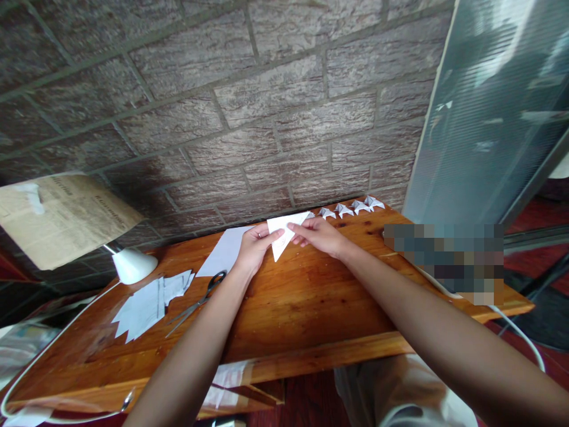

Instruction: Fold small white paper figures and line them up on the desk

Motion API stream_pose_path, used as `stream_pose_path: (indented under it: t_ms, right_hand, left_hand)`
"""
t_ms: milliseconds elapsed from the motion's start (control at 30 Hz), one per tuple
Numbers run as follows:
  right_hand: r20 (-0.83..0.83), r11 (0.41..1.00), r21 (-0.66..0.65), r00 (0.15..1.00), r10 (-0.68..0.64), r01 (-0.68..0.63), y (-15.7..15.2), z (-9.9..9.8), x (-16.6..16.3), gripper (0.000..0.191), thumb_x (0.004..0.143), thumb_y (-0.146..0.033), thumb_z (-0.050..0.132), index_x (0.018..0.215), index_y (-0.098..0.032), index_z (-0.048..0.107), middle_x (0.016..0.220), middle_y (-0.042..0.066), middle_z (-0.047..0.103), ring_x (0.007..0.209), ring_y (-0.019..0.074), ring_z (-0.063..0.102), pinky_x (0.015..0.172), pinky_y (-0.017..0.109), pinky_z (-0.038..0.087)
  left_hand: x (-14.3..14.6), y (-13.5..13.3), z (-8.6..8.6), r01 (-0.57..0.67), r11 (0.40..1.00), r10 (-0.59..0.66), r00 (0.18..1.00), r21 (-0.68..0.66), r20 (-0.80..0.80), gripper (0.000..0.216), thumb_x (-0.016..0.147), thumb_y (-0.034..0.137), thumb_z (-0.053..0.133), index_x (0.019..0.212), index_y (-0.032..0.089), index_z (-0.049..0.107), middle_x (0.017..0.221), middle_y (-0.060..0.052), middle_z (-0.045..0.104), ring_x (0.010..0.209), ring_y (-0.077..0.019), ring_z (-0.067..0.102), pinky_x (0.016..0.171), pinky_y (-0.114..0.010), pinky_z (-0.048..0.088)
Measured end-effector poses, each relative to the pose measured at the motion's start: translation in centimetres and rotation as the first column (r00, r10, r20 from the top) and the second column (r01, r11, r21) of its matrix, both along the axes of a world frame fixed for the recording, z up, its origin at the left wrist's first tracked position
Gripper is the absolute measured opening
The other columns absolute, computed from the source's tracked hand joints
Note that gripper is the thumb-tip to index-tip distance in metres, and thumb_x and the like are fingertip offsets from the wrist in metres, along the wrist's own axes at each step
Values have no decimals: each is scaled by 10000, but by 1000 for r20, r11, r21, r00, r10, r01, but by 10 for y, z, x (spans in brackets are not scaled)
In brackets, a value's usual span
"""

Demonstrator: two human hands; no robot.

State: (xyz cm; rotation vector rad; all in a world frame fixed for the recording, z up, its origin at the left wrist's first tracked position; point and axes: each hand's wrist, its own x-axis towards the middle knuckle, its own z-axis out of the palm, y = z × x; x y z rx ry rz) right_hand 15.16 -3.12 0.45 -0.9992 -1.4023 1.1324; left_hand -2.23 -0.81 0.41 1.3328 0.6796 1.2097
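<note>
Both of my hands hold a white paper folded into a triangle just above the far part of the wooden table. My left hand pinches its left edge, thumb lying on top of the fold. My right hand grips its upper right corner with the fingers closed. The triangle's point hangs downward between the two hands. A flat white sheet lies on the table just left of my left hand.
Scissors lie on the table left of my left forearm. Cut paper scraps sit further left, near a white lamp. Several small folded paper shapes line the far edge by the brick wall. A white cable runs off the table's right side.
</note>
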Motion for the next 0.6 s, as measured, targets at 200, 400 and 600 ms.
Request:
stream_pose_path:
  t_ms: [200, 400, 600]
  right_hand:
    - [21, 1000, 22, 1000, -4, 4, -1, 0, 0, 381, 673, -518, 733, 643, -139, 699, 618, 43, 694, 535, 99, 583, 527, 211, 450]
    - [40, 999, 35, 999, -29, 28, -1, 0, 0, 393, 664, -528, 730, 607, -141, 690, 595, 39, 683, 522, 99, 576, 518, 212, 442]
    - [24, 1000, 28, 1000, -8, 8, -2, 2, -1, 391, 607, -519, 771, 639, -137, 692, 601, 34, 674, 541, 106, 578, 514, 213, 440]
  left_hand:
    - [0, 3, -3, -7, 1000, 7, 1000, 2, 5, 398, 532, 271, 861, 894, 167, 732, 916, -60, 746, 823, -207, 683, 831, -347, 502]
    - [-1, 3, -3, 1, 1000, -1, 1000, 20, 1, 408, 544, 273, 855, 915, 162, 726, 946, -67, 741, 857, -215, 678, 838, -349, 499]
    - [1, 0, -3, 0, 1000, 0, 1000, 26, 5, 401, 559, 294, 846, 918, 163, 722, 943, -67, 739, 878, -218, 671, 827, -335, 494]
